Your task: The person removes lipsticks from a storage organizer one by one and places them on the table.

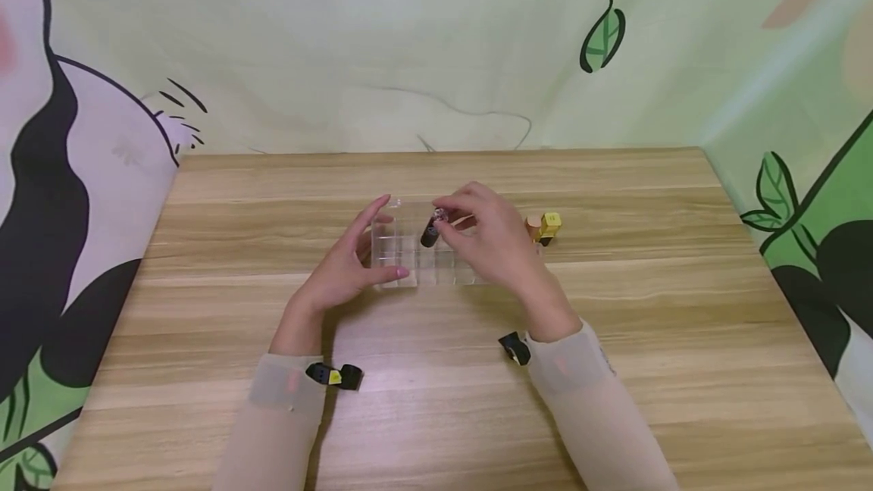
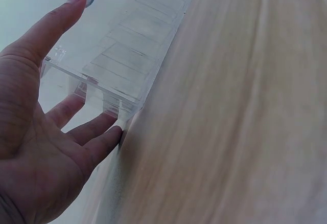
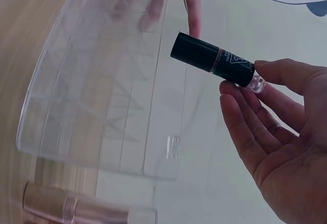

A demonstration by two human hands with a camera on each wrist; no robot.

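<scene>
A clear plastic organizer point(image 1: 426, 267) with several square compartments sits on the table. My left hand point(image 1: 344, 267) holds its left end, thumb along the front and fingers spread toward the back corner. In the left wrist view the fingertips point(image 2: 112, 132) lie against the end wall. Above the compartments, my right hand point(image 1: 494, 237) pinches a black lipstick tube point(image 3: 212, 60) by its clear faceted end, between thumb and fingers. White print shows on the tube, which tilts with its black end toward the organizer.
Right of the organizer stands a small yellow item point(image 1: 549, 224) with a dark base, next to a copper-coloured one point(image 1: 532, 228). The right wrist view shows a rose-gold tube point(image 3: 76, 206) beside the organizer's end. A patterned cloth backdrop point(image 1: 409, 44) rises behind the wooden table point(image 1: 423, 415).
</scene>
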